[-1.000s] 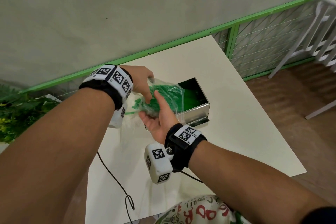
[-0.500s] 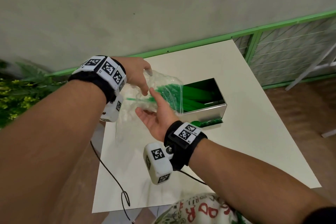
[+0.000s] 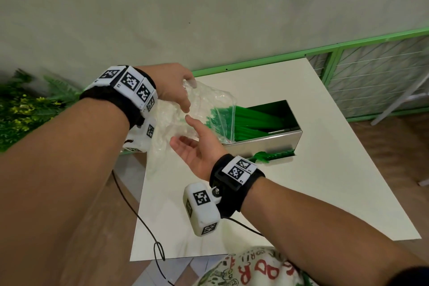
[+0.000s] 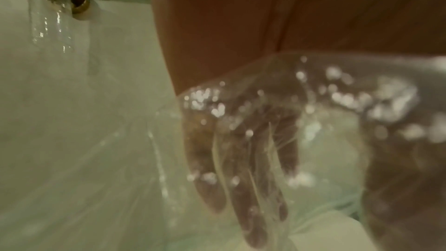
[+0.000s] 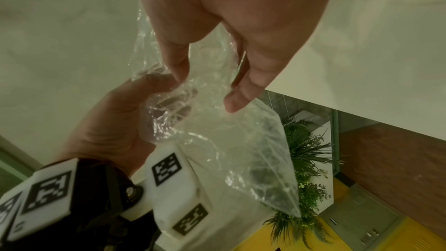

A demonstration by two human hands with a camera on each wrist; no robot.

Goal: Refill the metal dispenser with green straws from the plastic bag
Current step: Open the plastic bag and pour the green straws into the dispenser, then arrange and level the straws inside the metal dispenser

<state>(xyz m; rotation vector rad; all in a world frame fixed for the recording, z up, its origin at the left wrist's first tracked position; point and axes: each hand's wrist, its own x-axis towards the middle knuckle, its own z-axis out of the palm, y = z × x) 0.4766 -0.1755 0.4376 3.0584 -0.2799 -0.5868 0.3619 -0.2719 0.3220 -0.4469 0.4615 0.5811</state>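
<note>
Two bare hands work a crumpled clear plastic bag (image 3: 209, 109) above a white rectangular tabletop (image 3: 325, 193). The left hand (image 3: 173, 87) pinches the bag's upper end, its fingers curled round the film, as the right-wrist view also shows (image 5: 111, 121). The right hand (image 3: 197, 146) lies palm up under the bag, fingers relaxed and loosely extended, touching the plastic without closing on it; in the right-wrist view its thumb and fingertips (image 5: 237, 100) rest against the wrinkled film.

The bag tilts down to the right, its open mouth at the near left corner of an open-topped rectangular metal dispenser (image 3: 267, 144) that stands on the tabletop. A bundle of green plastic straws (image 3: 220, 116) reaches from inside the bag's lower end into the dispenser, where more green straws lie lengthwise. Further green straw ends show at the slot along the dispenser's front base.

The left-wrist view is blurred, with the film (image 4: 313, 102) draped across the lens and fingers seen through it.

A thin black cable (image 3: 139, 216) loops off the tabletop's near left edge. Green fern-like foliage (image 3: 23, 109) stands at the far left, and a green metal railing (image 3: 336, 53) runs along the grey wall behind.
</note>
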